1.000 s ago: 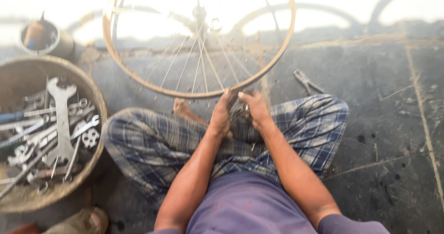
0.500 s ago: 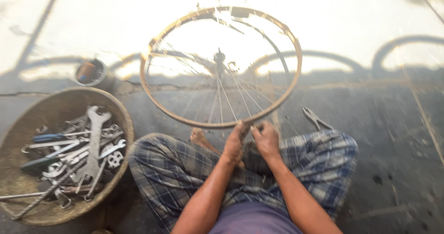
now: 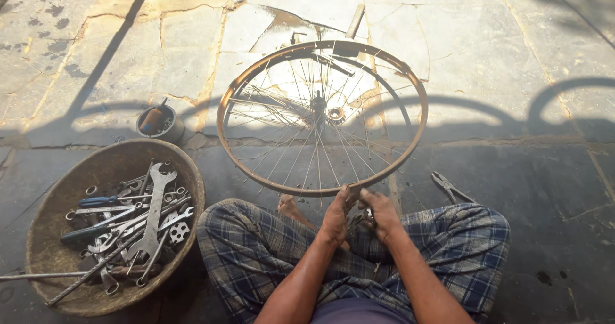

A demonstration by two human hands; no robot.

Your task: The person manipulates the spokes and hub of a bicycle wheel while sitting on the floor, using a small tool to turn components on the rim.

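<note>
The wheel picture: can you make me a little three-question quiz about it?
1. True or false: the wheel has a tyre on it.
2. Where do both hands meet? A) at the near edge of the rim, B) at the hub, C) inside the basket.
3. What lies on the ground to the right of the person's knee?

Key
1. False: the rim is bare, with only spokes and a hub.
2. A: the left hand and right hand are together at the rim's near edge, with a small metal part between them.
3. Pliers.
</note>
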